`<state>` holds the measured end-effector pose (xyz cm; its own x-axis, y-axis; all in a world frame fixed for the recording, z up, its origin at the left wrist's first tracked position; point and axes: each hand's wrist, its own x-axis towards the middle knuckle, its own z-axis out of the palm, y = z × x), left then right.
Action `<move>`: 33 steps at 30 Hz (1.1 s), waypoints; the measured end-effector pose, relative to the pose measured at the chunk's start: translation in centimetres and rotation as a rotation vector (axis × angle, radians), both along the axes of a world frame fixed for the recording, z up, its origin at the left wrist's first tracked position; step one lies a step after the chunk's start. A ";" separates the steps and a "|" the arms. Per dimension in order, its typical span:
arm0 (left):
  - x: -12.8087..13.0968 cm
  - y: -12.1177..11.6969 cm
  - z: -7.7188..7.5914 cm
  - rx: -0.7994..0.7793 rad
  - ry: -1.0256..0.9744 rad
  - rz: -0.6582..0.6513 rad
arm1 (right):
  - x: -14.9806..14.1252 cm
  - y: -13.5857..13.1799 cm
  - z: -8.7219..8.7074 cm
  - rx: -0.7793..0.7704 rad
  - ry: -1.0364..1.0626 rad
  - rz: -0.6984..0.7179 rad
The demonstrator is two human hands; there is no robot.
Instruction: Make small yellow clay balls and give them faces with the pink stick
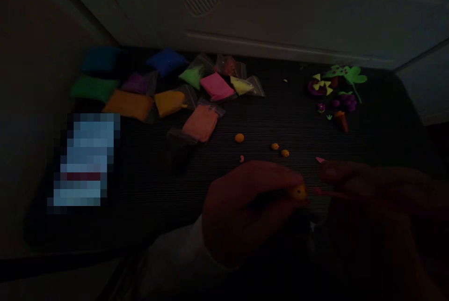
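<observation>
My left hand pinches a small orange clay ball with a dark spot on it, between thumb and fingertips. My right hand, deep in shadow, is closed around a thin pink modelling tool. The tool's rounded tip is just right of the ball; whether they touch I cannot tell. A pink pointed tip shows by the right fingers, and what it belongs to is hidden. Beyond the hands lie an orange ball, two small orange pieces with dark marks and a tiny curved pink bit.
Clay packets in several colours, such as a peach packet, fill the back left of the dark table. Left of them glows a blurred-out screen. Finished-looking clay shapes, including purple grapes, sit back right. A pale panel stands behind.
</observation>
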<state>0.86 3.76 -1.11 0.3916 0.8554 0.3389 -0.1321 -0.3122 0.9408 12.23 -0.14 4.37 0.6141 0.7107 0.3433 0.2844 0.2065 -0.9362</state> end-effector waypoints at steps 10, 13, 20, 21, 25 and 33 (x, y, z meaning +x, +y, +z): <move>0.2 0.2 0.1 0.040 -0.002 0.018 | 0.5 -0.5 -0.4 -0.008 -0.115 0.107; 0.1 0.1 0.3 0.009 0.025 0.023 | 0.9 -0.8 -0.4 -0.033 -0.153 0.123; 0.3 0.0 0.1 -0.139 -0.011 0.037 | 1.4 -1.1 -0.5 -0.049 -0.142 0.066; 0.4 0.1 0.0 -0.209 -0.028 0.023 | 1.5 -1.0 -0.7 -0.031 -0.119 0.018; 0.6 0.5 -0.1 -0.587 -0.212 -0.119 | 2.3 -0.5 -2.6 0.016 -0.052 -0.044; 1.0 1.3 -0.7 -0.848 -0.537 -0.208 | 6.7 0.1 -6.4 -0.106 -0.179 -0.082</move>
